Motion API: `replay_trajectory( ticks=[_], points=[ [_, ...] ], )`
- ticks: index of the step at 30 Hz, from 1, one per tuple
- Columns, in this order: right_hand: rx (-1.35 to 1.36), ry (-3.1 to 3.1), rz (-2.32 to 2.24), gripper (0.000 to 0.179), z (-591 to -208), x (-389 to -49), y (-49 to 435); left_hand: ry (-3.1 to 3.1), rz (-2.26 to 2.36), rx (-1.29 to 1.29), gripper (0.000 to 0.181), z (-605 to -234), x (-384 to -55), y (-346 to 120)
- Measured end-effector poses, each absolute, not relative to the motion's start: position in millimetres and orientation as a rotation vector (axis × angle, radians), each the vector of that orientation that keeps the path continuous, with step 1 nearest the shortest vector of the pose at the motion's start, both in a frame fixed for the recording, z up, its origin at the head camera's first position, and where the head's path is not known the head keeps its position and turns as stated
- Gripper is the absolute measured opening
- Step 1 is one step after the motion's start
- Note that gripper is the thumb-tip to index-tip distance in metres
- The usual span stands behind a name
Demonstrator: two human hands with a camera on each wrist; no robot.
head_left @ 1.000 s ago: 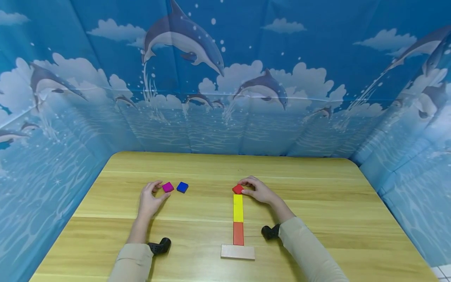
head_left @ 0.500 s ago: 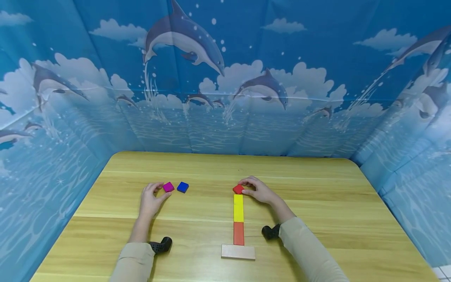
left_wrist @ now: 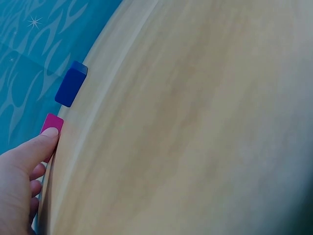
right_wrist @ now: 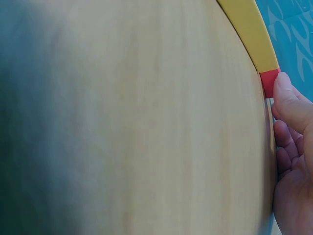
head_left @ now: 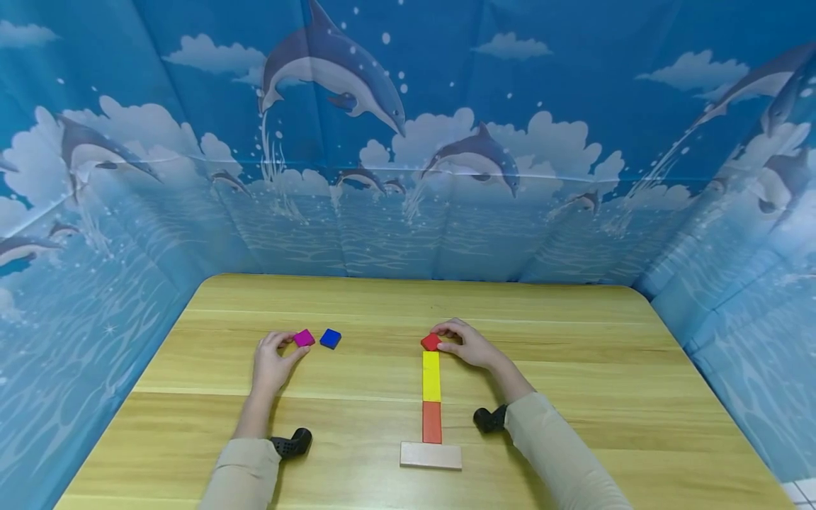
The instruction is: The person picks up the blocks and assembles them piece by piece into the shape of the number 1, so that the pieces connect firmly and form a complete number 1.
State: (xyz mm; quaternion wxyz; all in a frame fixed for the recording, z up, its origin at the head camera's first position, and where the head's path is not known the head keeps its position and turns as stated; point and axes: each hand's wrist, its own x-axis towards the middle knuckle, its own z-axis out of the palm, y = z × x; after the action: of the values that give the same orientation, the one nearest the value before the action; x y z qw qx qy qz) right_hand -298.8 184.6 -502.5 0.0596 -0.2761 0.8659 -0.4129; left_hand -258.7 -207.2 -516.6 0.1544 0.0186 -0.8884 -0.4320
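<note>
At the left of the table, my left hand (head_left: 270, 365) pinches a magenta square block (head_left: 304, 338) between thumb and fingers. Just right of it lies a blue square block (head_left: 330, 338). My right hand (head_left: 473, 347) holds a red block (head_left: 430, 342), turned cornerwise, at the far end of a yellow rectangular block (head_left: 431, 376). In the right wrist view the thumb lies on the red block (right_wrist: 269, 84), right at the end of the yellow block (right_wrist: 252, 29). The yellow block runs in line with an orange-red block (head_left: 431, 423), which meets a pale wooden block (head_left: 431, 455) lying crosswise.
The blocks lie on a wood-grain table (head_left: 561, 439) with a rounded far edge. Behind and beside it hangs a blue dolphin-print curtain (head_left: 382, 234). Black camera mounts (head_left: 293, 443) sit at both wrists, close over the table.
</note>
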Motion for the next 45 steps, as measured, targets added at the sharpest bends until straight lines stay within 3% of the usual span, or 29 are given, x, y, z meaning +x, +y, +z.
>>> replay_trajectory(
  ticks=[23,45],
  points=[
    [-0.82,2.595,-1.284,0.03,-504,-301,186,-2.333,-1.402,0.129,0.038,-508,-256,-196],
    [-0.793,2.609,-1.286,0.029,-503,-299,184,-2.243,-1.414,-0.164,0.032,-504,-264,-151]
  ],
)
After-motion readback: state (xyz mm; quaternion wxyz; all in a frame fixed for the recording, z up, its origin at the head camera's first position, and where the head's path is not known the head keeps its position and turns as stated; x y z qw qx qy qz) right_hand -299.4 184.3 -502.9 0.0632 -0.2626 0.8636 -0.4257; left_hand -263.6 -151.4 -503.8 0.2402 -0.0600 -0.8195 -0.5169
